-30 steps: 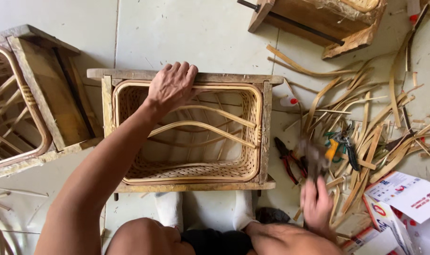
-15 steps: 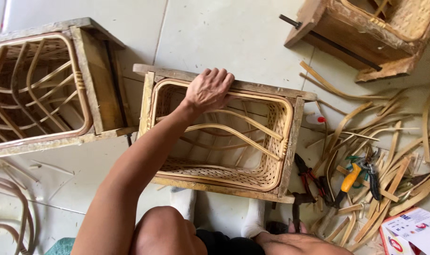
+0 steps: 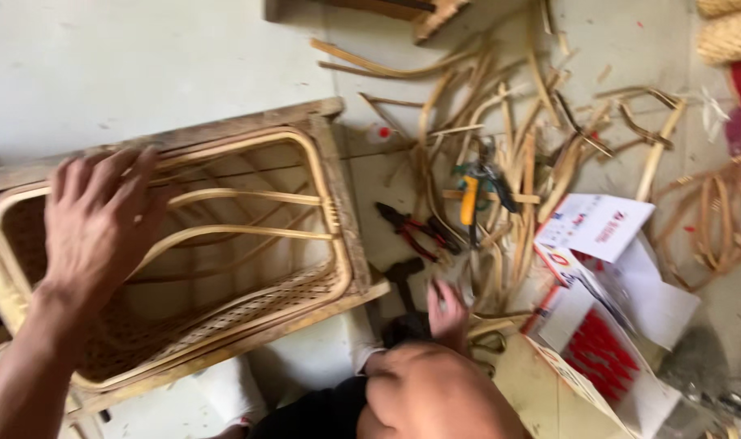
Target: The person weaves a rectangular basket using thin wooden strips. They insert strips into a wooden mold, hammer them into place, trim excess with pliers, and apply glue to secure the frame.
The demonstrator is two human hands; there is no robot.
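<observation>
Our hands at the rattan basket frame

Left hand (image 3: 102,215) rests spread on the rattan basket (image 3: 248,244); right hand (image 3: 447,309) touches a dark tool (image 3: 404,276), grip unclear.

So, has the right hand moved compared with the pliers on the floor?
Yes. The right hand has moved toward the red-handled pliers and is now just below them, nearer the woven rattan basket in its wooden frame.

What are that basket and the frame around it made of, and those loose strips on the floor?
The basket under the left hand looks like woven rattan or cane: pale tan, with bent ribs and a tight weave. Its frame seems to be bare, unfinished wood, rough and grey-brown. The loose strips look like split rattan, curved and matt, though bamboo cannot be ruled out.
</observation>
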